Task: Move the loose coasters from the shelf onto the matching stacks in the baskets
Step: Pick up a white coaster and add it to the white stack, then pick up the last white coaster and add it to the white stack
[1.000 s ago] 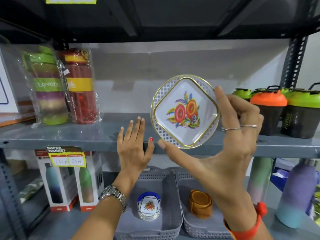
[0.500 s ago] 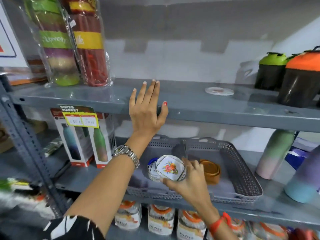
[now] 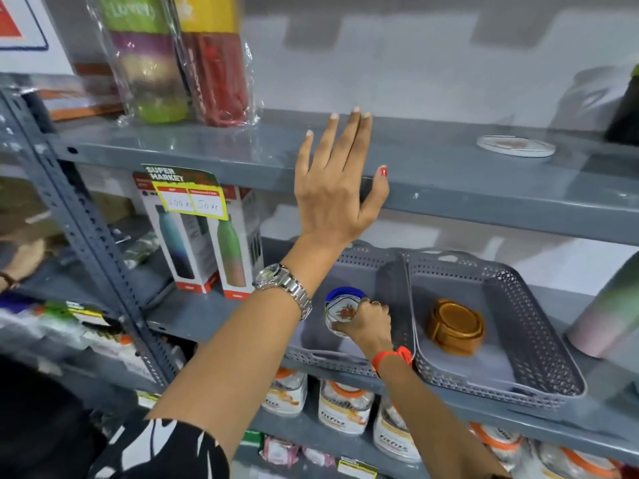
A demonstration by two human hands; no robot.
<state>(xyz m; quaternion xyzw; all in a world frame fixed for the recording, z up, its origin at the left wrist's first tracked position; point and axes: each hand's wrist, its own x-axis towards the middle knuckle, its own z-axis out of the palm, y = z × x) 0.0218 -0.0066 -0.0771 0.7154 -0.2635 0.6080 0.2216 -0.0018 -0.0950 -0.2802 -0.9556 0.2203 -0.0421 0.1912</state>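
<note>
My right hand (image 3: 368,324) is down in the left grey basket (image 3: 349,357), fingers closed on a white floral coaster (image 3: 342,312) that sits on top of the matching stack with a blue holder behind it. My left hand (image 3: 337,183) rests flat and open on the front edge of the upper grey shelf (image 3: 484,198). Another loose white coaster (image 3: 516,145) lies flat on that upper shelf to the right. The right grey basket (image 3: 539,344) holds a stack of brown coasters (image 3: 455,326).
Wrapped stacks of coloured containers (image 3: 179,60) stand on the upper shelf at left. Boxed bottles (image 3: 204,243) sit left of the baskets, a pastel bottle (image 3: 608,312) at right. Jars (image 3: 345,406) line the shelf below. A dark shaker (image 3: 627,112) stands at the far right.
My right hand has carried the floral coaster from in front of my face down into the left basket, onto the stack. My view has tilted down. My left hand stays on the shelf edge.
</note>
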